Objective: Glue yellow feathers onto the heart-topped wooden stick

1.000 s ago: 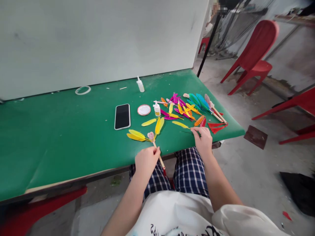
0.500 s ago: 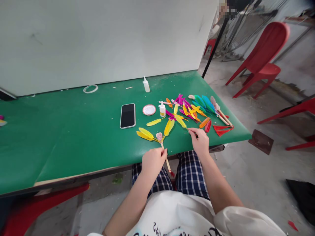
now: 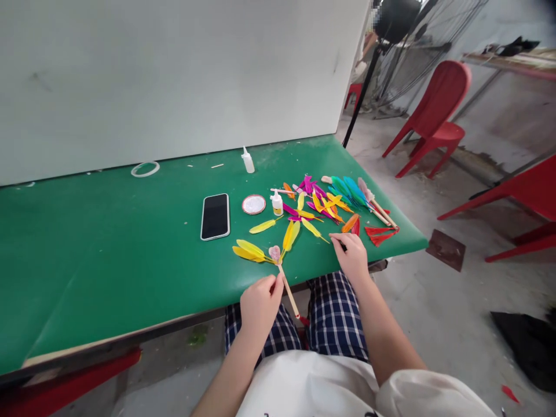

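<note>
A thin wooden stick [image 3: 288, 291] with a pink piece at its top and a red tassel below slants over the table's front edge. My left hand [image 3: 261, 302] pinches it near its upper part. Yellow feathers [image 3: 249, 250] spread left from the stick's top, and more yellow feathers [image 3: 290, 235] rise to the right. My right hand [image 3: 351, 256] hovers by the front edge, thumb and fingers apart, with nothing seen between them. Just left of its fingertips a loose yellow feather [image 3: 313, 229] lies on the green table [image 3: 130, 243].
Behind lie a phone [image 3: 215, 216], a round white lid [image 3: 253, 204], a small glue bottle [image 3: 277, 204] and a second bottle [image 3: 248, 161]. Colourful feathers [image 3: 326, 204] and finished-looking sticks [image 3: 382, 211] with red tassels are at the right. A ring [image 3: 145, 169] lies near the white wall.
My right hand has let go of the yellow feather, which now lies on the table. The view has shifted, and my left hand still holds the stick.
</note>
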{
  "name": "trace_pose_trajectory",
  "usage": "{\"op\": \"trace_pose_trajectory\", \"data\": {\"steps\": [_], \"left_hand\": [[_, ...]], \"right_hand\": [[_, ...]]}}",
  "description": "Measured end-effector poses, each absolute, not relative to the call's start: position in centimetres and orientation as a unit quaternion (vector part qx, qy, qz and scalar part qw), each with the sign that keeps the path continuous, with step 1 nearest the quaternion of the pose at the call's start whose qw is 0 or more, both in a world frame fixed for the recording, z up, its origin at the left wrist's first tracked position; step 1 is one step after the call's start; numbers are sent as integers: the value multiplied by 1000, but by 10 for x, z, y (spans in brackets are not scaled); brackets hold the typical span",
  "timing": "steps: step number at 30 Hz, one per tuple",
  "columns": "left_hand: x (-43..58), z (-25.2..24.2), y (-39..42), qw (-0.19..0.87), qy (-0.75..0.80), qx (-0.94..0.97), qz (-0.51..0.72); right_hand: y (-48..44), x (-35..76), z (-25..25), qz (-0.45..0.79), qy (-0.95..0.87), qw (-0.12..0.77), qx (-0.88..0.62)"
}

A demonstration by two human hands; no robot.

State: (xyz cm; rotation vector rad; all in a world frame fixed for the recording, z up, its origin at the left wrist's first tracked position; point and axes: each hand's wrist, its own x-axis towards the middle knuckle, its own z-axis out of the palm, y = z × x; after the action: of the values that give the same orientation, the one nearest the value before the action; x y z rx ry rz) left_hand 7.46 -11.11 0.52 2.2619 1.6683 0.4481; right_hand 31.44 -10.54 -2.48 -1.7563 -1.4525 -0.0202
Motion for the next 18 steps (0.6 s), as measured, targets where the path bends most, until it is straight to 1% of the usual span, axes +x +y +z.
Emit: {"op": "trace_pose_trajectory", "data": {"steps": [7, 12, 18], "left_hand": [[60, -11, -105, 180, 510, 801, 256], [56, -10, -103, 210, 489, 798, 282], [52, -14, -103, 222, 456, 803, 313]], "right_hand": [[-82, 335, -9, -37, -567, 415, -710], [-48, 326, -6, 6, -607, 300, -736], [-39, 316, -12, -36, -609, 200, -767]]}}
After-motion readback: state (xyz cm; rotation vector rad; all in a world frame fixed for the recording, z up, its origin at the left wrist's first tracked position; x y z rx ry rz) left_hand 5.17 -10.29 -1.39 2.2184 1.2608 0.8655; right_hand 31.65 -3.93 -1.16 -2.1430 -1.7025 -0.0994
